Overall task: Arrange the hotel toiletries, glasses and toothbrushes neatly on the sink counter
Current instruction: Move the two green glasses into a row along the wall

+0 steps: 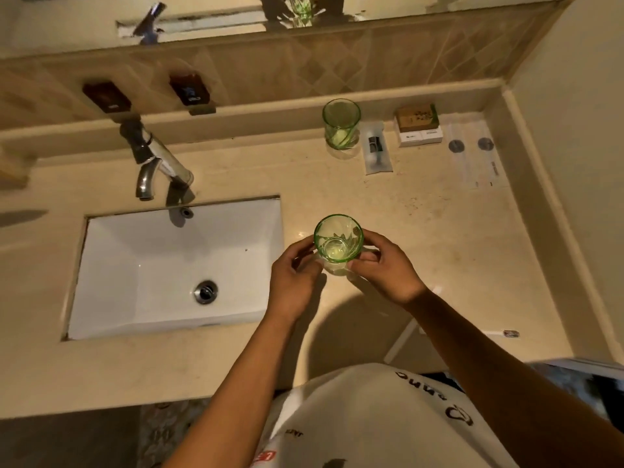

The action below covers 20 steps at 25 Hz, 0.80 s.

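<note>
Holding a green glass [338,244] between them, both hands meet just right of the sink [175,265], over the near middle of the counter [439,231]. The left hand [294,282] curls its fingers round the glass's left side, thumb toward the near edge. The right hand [381,265] wraps the right side, its fingertips [366,256] pressed against the lower wall of the glass. The glass stands upright, mouth up, its base hidden by the fingers, so whether it touches the counter cannot be told.

A second green glass [341,125] stands upright far back on the counter, close to the tiled ledge. Just right of it lies a small clear packet [377,150] with something dark inside. Further right, a brown box [417,118] sits on two white boxes [420,136] placed side by side. Beyond these, near the right wall, lie two long clear wrapped packets [472,157], side by side, each with a round grey mark.

A toothbrush head [510,333] shows at the near right edge of the counter, beside the right forearm. A chrome tap [153,163] leans over the far edge of the sink, and two dark bottles [189,89] hang on the tiled wall behind it.
</note>
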Each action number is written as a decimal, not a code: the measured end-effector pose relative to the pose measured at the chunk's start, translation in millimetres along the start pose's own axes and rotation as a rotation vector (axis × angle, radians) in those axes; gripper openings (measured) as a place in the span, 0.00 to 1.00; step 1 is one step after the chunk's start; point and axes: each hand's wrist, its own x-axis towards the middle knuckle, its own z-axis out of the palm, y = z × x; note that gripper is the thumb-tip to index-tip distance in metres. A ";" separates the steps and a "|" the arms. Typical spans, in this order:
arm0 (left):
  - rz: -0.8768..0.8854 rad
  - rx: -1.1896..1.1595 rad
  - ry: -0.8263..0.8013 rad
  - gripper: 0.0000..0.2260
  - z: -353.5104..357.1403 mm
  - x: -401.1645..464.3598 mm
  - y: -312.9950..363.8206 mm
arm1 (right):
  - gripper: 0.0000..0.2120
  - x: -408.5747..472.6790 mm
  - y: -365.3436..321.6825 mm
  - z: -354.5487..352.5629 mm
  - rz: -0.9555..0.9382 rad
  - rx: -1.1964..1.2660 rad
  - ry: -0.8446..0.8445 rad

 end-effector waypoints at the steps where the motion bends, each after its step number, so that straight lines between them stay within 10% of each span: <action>1: 0.009 -0.006 0.010 0.17 -12.9 4.7 0.9 | 0.31 4.2 -4.5 11.5 -0.008 0.013 -0.010; 20: -0.105 -0.267 0.033 0.15 -31.7 148.7 41.5 | 0.24 162.6 -54.7 47.8 -0.075 -0.139 0.142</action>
